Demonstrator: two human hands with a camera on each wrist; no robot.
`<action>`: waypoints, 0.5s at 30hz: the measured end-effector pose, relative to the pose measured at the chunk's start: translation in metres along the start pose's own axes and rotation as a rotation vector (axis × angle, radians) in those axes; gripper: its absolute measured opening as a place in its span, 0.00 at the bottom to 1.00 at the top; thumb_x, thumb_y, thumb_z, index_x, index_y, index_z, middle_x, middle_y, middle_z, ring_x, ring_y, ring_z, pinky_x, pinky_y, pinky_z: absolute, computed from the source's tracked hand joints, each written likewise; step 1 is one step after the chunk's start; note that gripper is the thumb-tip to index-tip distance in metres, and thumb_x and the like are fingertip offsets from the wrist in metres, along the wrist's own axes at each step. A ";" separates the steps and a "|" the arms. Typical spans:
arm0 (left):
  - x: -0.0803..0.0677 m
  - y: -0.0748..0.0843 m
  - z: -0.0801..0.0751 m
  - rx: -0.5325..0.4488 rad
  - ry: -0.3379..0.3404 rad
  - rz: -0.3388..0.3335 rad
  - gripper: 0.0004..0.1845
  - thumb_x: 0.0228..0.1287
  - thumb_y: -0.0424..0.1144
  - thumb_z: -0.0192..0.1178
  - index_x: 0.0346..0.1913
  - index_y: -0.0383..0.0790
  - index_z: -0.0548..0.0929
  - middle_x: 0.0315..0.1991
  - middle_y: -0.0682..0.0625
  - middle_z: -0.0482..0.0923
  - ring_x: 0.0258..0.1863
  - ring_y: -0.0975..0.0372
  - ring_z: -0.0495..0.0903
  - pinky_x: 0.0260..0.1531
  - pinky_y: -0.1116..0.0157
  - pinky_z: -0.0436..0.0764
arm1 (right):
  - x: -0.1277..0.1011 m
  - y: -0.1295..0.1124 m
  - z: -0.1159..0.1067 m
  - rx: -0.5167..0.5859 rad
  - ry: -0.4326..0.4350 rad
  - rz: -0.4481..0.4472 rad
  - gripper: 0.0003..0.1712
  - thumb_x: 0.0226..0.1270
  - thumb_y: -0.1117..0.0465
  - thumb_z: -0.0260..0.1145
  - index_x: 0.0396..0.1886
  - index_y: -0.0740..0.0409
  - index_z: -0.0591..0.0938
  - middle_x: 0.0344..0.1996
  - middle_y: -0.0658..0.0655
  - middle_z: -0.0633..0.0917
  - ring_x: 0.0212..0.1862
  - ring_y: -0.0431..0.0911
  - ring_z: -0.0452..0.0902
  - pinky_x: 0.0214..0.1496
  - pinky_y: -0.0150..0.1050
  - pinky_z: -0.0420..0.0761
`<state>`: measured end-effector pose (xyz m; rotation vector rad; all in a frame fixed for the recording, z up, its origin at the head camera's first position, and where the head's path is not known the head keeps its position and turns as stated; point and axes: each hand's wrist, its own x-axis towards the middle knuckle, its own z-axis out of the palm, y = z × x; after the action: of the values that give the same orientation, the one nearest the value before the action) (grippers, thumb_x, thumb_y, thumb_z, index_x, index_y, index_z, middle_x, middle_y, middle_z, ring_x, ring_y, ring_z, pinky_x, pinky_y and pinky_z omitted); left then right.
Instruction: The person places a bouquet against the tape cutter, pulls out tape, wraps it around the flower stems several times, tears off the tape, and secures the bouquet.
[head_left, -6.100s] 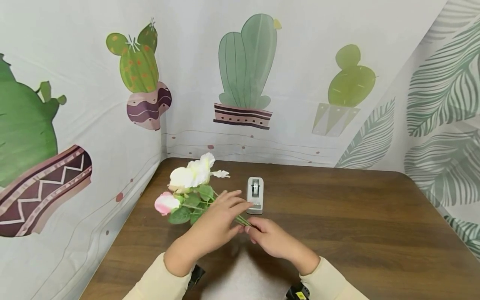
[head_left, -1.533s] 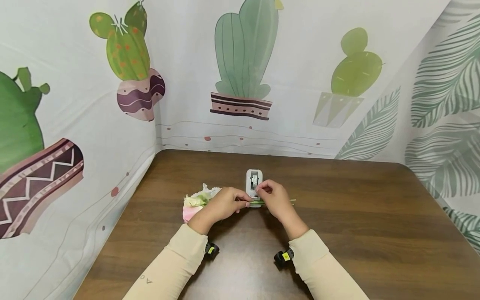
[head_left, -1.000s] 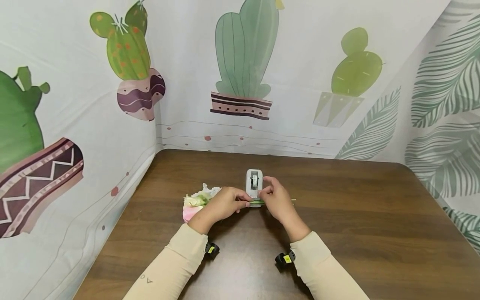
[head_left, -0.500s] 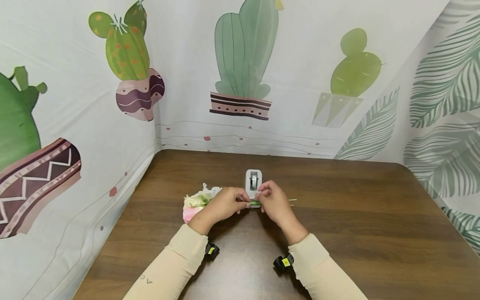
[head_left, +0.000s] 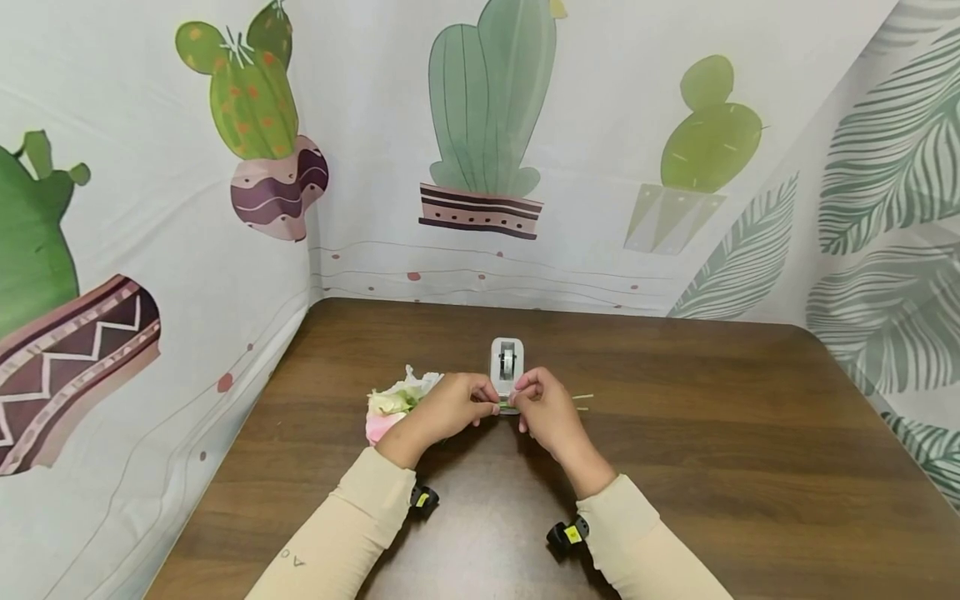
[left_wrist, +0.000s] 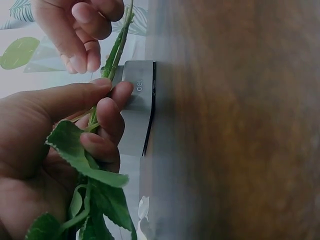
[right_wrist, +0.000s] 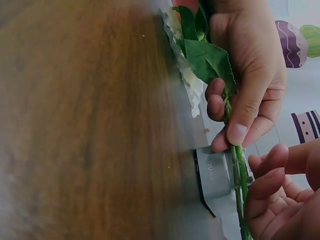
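My left hand (head_left: 450, 408) pinches several green flower stems (right_wrist: 239, 180) between thumb and fingers. Leaves (left_wrist: 102, 170) hang below its grip, and the white and pink blooms (head_left: 386, 417) lie to its left, partly behind the wrist. The stems run right, across the front of a grey-white tape dispenser (head_left: 506, 362). My right hand (head_left: 547, 412) has its fingers curled right beside the stems, near the dispenser's front end; I cannot tell whether they pinch tape. The stem ends (head_left: 583, 397) stick out beyond the right hand.
The dispenser stands on a dark brown wooden table (head_left: 712, 433), its roll toward the back. A white cloth backdrop (head_left: 600, 125) printed with cacti and leaves hangs behind and at the left of the table.
Earlier the flowers lay further back and left; they have since been brought across the dispenser. Lately the right fingers shifted from beside the roll down to the stems, whose ends spread slightly. The left hand stays.
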<state>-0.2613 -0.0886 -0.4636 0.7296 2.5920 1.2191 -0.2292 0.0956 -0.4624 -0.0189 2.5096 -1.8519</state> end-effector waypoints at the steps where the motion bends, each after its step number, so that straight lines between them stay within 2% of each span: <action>1: 0.000 0.000 0.000 0.001 0.000 0.000 0.02 0.65 0.35 0.67 0.37 0.39 0.85 0.31 0.47 0.88 0.20 0.64 0.78 0.22 0.69 0.75 | -0.001 0.000 0.000 0.001 0.005 0.000 0.07 0.64 0.70 0.64 0.40 0.62 0.76 0.27 0.60 0.83 0.16 0.43 0.71 0.18 0.32 0.70; 9: 0.001 -0.003 -0.001 0.006 -0.004 0.002 0.02 0.65 0.33 0.65 0.38 0.40 0.86 0.31 0.47 0.88 0.20 0.66 0.77 0.22 0.69 0.76 | -0.011 0.001 0.004 0.004 0.010 0.004 0.06 0.65 0.70 0.65 0.36 0.61 0.75 0.23 0.55 0.79 0.15 0.42 0.70 0.20 0.33 0.71; 15: 0.002 -0.004 0.000 0.013 -0.007 0.006 0.02 0.65 0.32 0.65 0.37 0.41 0.87 0.31 0.47 0.88 0.19 0.67 0.77 0.22 0.69 0.76 | -0.018 0.003 0.009 0.021 -0.006 -0.001 0.05 0.66 0.71 0.63 0.35 0.62 0.74 0.29 0.62 0.84 0.15 0.42 0.69 0.19 0.32 0.70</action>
<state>-0.2646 -0.0897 -0.4670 0.7439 2.5961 1.1999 -0.2113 0.0886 -0.4671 -0.0247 2.4861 -1.8756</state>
